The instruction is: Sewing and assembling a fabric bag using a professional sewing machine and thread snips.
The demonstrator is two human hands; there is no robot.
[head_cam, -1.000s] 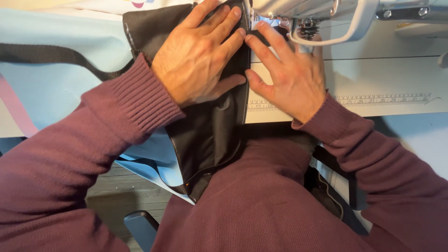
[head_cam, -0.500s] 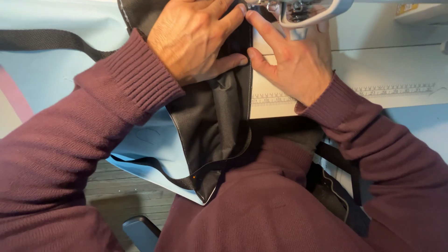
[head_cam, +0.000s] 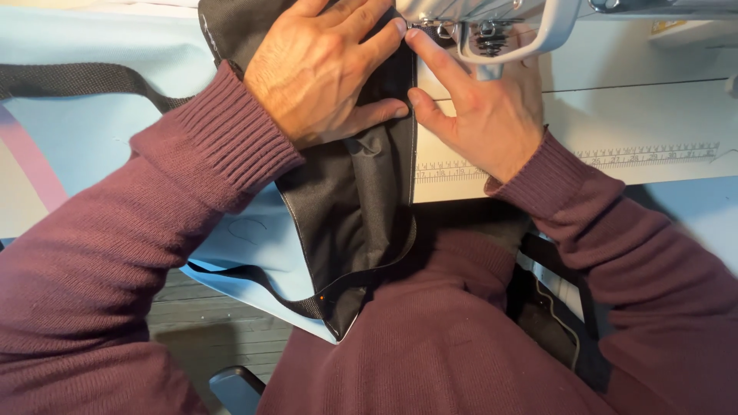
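Black fabric (head_cam: pixel 361 207): a dark, slightly shiny panel lying on the white table (head_cam: pixel 615 115), its right edge straight along the printed ruler strip, its lower end hanging off the table front toward the lap.
Left hand (head_cam: pixel 323 73): flat on the black fabric, fingers (head_cam: pixel 369 23) spread and pressing down, gripping nothing.
Right hand (head_cam: pixel 484 107): just beside the fabric's edge, forefinger stretched up to the presser foot (head_cam: pixel 434 29), thumb touching the edge; fingers open, nothing held.
Hidden: the needle and the seam under the sewing machine head (head_cam: pixel 507 19), which is cut off at the top; fabric under the left palm cannot be seen.
Light blue fabric (head_cam: pixel 92 131): beneath the black panel, spreading left, crossed by a dark webbing strap (head_cam: pixel 77 77).
Markings: ruler strip (head_cam: pixel 646 154) with fine dark ticks along the table front; a small yellow sticker (head_cam: pixel 673 25) at top right, too blurred to make out.
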